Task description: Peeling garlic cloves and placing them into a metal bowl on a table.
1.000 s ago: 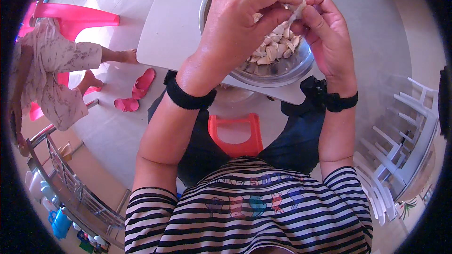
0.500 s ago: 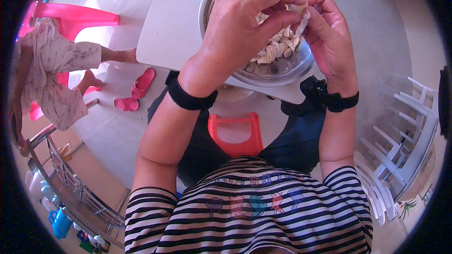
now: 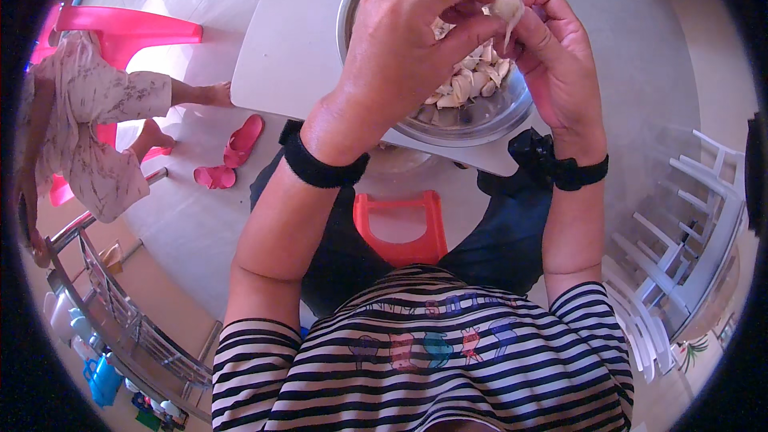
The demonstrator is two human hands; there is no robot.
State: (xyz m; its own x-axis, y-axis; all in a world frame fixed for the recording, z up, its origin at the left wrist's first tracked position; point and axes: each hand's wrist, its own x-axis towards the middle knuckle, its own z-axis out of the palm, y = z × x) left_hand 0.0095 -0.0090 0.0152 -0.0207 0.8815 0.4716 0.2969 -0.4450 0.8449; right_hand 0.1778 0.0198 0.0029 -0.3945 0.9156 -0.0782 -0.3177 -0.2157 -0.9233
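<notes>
Both hands pinch one garlic clove at top centre over my steel bowl | left hand, right hand closed on it | peeling step; next, strip skin, I reckon.

Shiny metal bowl, papery pale garlic clove, smooth matt white table, glossy red plastic stool

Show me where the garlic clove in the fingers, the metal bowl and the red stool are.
garlic clove [image 3: 506,8], head view, on its pale body.
metal bowl [image 3: 472,124], head view, on its near rim.
red stool [image 3: 400,228], head view, on its seat.
</notes>
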